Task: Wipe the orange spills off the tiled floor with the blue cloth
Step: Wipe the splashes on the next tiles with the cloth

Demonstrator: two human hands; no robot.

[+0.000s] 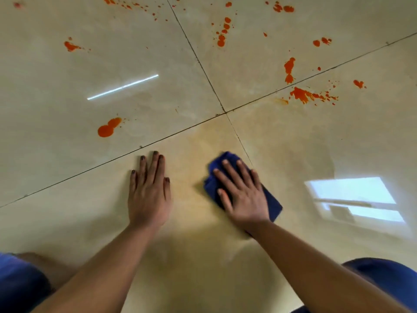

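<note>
The right hand point(242, 195) lies flat, fingers spread, pressing the blue cloth point(272, 203), hiding most of it. The left hand point(149, 195) rests flat on the floor point(67, 222). Orange spills point(108, 128) scatter from ten to two o'clock, some cut off at twelve.

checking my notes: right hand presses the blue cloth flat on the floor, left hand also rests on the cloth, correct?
Not quite. In the head view the left hand lies flat on the bare tiled floor, apart from the blue cloth; only the right hand presses it.
</note>
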